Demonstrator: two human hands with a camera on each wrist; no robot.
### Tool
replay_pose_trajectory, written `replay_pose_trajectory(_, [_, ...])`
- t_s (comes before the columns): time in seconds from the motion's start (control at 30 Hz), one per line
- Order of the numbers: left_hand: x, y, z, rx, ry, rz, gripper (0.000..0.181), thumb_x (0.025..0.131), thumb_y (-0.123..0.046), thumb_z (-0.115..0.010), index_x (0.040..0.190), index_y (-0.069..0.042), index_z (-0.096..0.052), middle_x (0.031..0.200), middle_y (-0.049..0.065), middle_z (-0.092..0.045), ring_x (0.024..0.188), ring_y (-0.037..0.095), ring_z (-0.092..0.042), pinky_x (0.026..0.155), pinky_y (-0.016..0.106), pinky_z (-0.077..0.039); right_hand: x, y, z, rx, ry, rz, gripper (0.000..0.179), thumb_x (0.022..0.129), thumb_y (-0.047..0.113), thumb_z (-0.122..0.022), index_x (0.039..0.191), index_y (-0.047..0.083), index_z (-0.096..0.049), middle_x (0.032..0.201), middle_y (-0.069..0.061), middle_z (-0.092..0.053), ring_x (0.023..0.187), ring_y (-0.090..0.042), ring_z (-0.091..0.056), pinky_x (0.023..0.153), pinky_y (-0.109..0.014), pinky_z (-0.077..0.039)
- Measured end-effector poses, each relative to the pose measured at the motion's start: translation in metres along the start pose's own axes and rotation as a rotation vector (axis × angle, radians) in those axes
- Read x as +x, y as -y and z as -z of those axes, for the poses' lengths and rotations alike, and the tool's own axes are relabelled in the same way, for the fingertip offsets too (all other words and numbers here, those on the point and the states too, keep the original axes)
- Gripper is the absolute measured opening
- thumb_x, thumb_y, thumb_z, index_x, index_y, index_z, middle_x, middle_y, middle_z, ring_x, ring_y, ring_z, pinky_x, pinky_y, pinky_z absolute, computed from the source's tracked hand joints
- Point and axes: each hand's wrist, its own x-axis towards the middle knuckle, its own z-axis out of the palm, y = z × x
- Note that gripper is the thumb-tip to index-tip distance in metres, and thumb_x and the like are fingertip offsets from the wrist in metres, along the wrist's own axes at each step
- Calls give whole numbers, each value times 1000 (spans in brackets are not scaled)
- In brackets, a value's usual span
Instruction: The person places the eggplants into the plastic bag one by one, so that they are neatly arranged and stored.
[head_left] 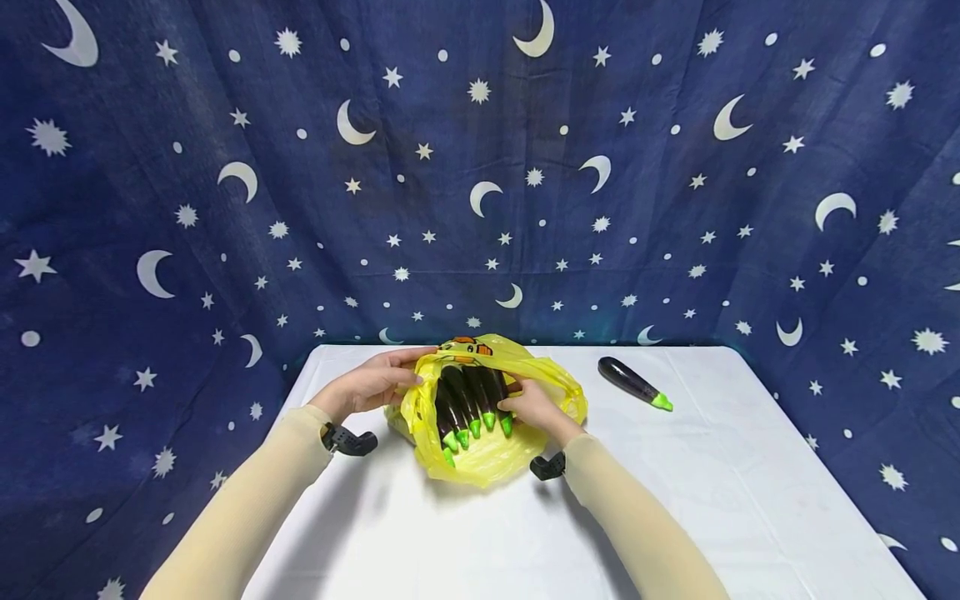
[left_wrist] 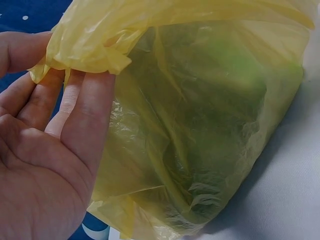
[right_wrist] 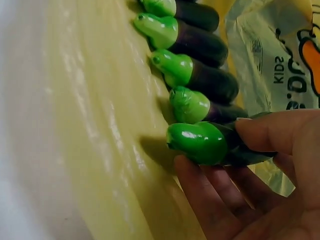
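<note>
Here your left hand (head_left: pixel 367 386) pinches the yellow bag (head_left: pixel 487 454) by its crinkly rim, keeping the mouth wide at frame centre. Your right hand (head_left: pixel 534 406) curls around the nearest eggplant (right_wrist: pixel 210 143), glossy, dark, green-capped, lying in a row inside the thin film. One loose eggplant (head_left: pixel 634 382) lies to the right on the white table (head_left: pixel 750 483).

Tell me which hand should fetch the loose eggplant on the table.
Probably the right hand: the loose eggplant lies on its side of the yellow bag, though it grips a bagged one now. The left hand holds the bag's rim open.
</note>
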Motion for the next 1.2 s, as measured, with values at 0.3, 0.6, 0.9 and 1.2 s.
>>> replay_pose_trajectory(0.3, [3, -1, 0, 1, -20, -11, 71, 96, 5, -56, 161, -11, -32, 160, 19, -36, 113, 24, -64, 94, 45, -57, 14, -3, -1, 6, -69, -52, 62, 88, -1, -68, 148, 4, -50, 121, -24, -64, 87, -27, -66, 66, -42, -62])
replay_pose_trajectory(0.6, [7, -4, -4, -20, -59, -35, 70, 97, 7, -55, 161, -11, -33, 158, 16, -39, 113, 23, -65, 91, 41, -58, 17, -1, 3, 58, -47, -78, 75, 86, -5, -68, 156, 8, -43, 116, -25, -63, 82, -27, -64, 68, -49, -62])
replay_pose_trajectory(0.9, [9, -2, -3, -33, -98, -53, 69, 98, 8, -52, 161, -12, -32, 158, 19, -39, 112, 21, -65, 88, 37, -59, 22, -4, 1, 3, -31, -71, 75, 87, -2, -69, 155, 16, -44, 111, -19, -64, 82, -26, -63, 64, -47, -61])
replay_pose_trajectory(1.2, [9, -2, -2, -28, -107, -40, 70, 97, 8, -55, 160, -12, -34, 157, 15, -41, 111, 22, -66, 88, 39, -59, 23, -1, 1, -33, -52, -80, 68, 89, -4, -68, 152, 12, -49, 110, -19, -65, 72, -27, -62, 59, -44, -60])
